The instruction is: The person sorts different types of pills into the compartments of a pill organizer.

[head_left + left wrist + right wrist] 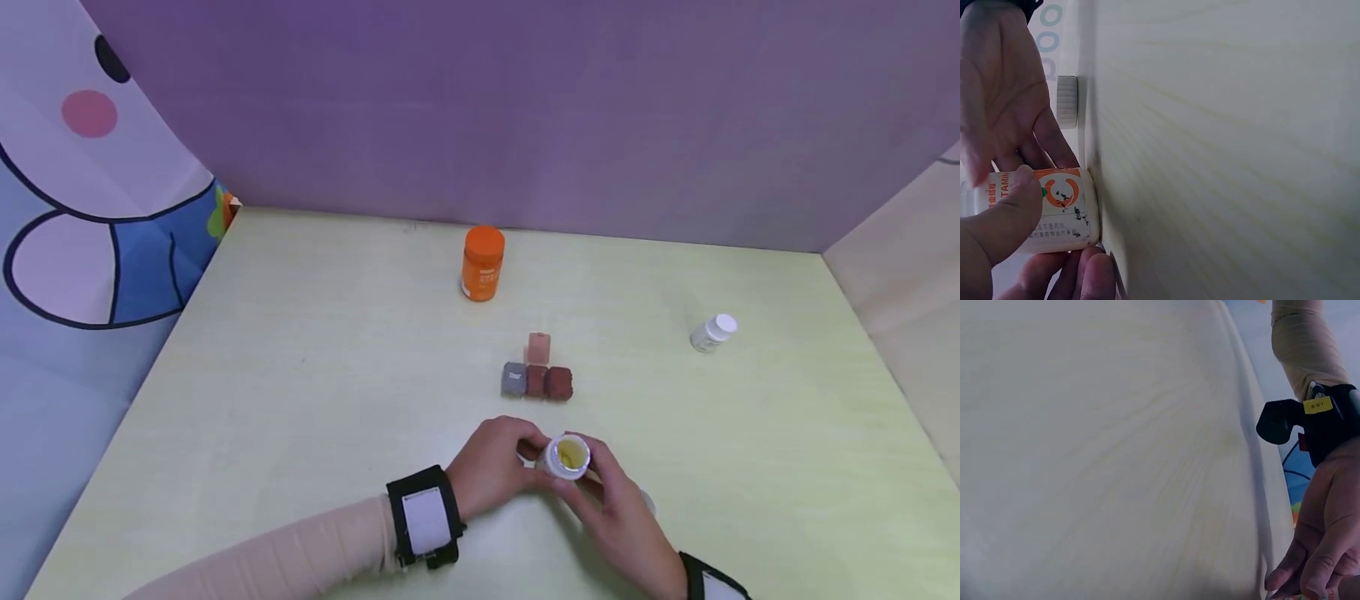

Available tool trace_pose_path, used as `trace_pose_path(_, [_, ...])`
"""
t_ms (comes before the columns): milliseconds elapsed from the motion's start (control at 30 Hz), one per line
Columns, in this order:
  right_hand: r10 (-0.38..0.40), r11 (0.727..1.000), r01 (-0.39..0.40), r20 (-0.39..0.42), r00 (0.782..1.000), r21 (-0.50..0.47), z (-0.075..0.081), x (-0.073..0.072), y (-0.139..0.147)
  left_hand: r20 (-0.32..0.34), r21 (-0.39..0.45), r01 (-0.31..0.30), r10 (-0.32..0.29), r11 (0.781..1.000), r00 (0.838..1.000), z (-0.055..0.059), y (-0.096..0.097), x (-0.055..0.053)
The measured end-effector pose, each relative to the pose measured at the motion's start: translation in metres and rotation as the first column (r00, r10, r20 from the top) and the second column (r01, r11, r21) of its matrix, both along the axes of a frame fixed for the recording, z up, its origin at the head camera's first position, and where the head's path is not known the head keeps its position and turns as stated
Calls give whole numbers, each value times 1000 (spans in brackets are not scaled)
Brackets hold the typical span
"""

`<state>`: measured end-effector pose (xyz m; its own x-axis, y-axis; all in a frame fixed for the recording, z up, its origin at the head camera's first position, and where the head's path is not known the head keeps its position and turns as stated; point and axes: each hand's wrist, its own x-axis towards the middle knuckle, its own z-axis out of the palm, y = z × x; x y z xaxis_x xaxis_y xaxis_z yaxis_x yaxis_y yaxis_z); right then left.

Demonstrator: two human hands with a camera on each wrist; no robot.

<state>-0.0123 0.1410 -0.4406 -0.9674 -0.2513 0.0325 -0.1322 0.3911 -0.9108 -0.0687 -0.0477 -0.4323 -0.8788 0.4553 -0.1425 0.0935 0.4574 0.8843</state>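
An uncapped white vitamin bottle [567,457] with an orange-and-white label [1060,200] stands upright on the table, yellow visible inside its mouth. My left hand [491,468] grips it from the left. In the left wrist view, that hand's thumb [1010,219] presses the label and its fingers curl round the lower side. From the right, my right hand [618,521] holds the bottle between thumb and fingers. A ridged white cap [1067,102] lies on the table beside the right hand, mostly hidden by it in the head view. The right wrist view shows mainly tabletop and my left hand [1329,519].
Just beyond the hands sit several small blocks: a grey one [513,378], a pink one [538,348] and dark red ones [558,383]. Behind them stands an orange jar [482,265]. A small white bottle [713,332] is at the right. A purple wall [525,117] borders the table's far edge.
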Motion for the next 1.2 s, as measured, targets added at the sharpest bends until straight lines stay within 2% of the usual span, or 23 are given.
trace_pose_path(67, [-26, 999, 26, -4, 1000, 41, 0, -1, -1, -5, 0, 3, -3, 1000, 1000, 1, -1, 0])
trace_pose_path(233, [-50, 995, 42, 86, 995, 92, 3, -4, 0, 16, -59, 20, -19, 998, 1000, 6, -5, 0])
trace_pose_path(333, [-56, 993, 39, 155, 986, 112, 6, -5, 2, 37, -85, -33, 37, 996, 999, 10, -11, -6])
trace_pose_path(433, [-50, 993, 29, 200, 979, 110, 7, -7, 2, -3, -96, -141, 142, 985, 990, 15, -17, -21])
trace_pose_path(500, [-35, 995, 15, 203, 978, 96, 7, -8, 3, -38, -90, -215, 213, 972, 976, 20, -20, -35])
trace_pose_path(567, [-29, 997, 14, 193, 981, 81, 6, -8, 3, -65, -83, -262, 257, 961, 964, 23, -22, -51])
trace_pose_path(667, [-18, 998, 9, 151, 988, 59, 5, -7, 2, -46, -71, -285, 283, 956, 958, 25, -23, -71])
trace_pose_path(733, [-15, 999, 8, 140, 990, 48, 4, -7, 2, -20, -74, -278, 277, 958, 961, 23, -23, -78])
trace_pose_path(833, [-8, 999, 3, 147, 989, 40, 3, -7, 2, -12, -86, -251, 251, 964, 968, 16, -20, -82])
trace_pose_path(967, [-3, 999, -3, 157, 988, 36, 5, -8, 2, -22, -97, -231, 230, 968, 973, 8, -18, -81])
trace_pose_path(1200, [3, 999, -9, 165, 986, 31, 5, -10, 3, -32, -133, -225, 222, 965, 974, 7, -16, -80])
